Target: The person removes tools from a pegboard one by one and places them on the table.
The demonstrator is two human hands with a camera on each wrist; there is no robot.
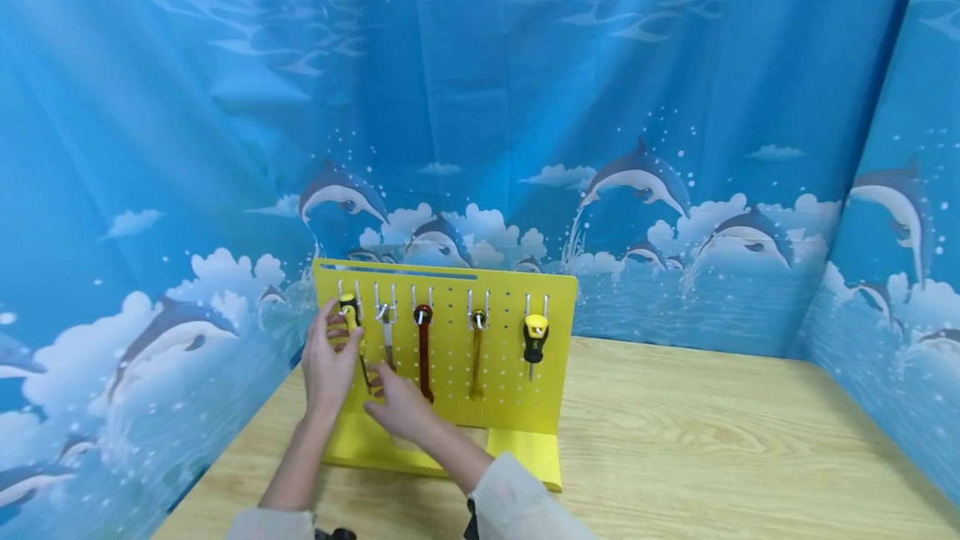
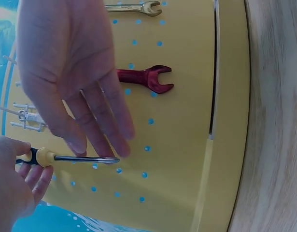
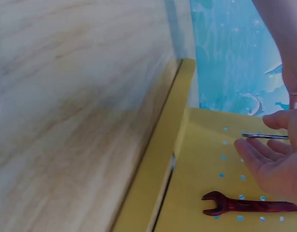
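At the left end of a yellow pegboard [image 1: 450, 357], my left hand [image 1: 330, 369] holds a screwdriver [image 1: 352, 319] by its yellow and black handle. The screwdriver's shaft points down along the board. My right hand [image 1: 405, 407] is low beside the shaft, its fingers fairly straight. In the left wrist view, the right fingertips lie right at the shaft's tip [image 2: 107, 160]. The right wrist view has the shaft [image 3: 266, 137] between the thumb and fingers of the right hand [image 3: 283, 169].
To the right hang a grey-handled tool [image 1: 387, 336], a red wrench [image 1: 424, 352], a gold wrench [image 1: 477, 357] and a stubby screwdriver [image 1: 535, 338] on metal hooks. The board's base stands on a wooden table [image 1: 712, 432]. A blue dolphin curtain [image 1: 480, 107] hangs behind.
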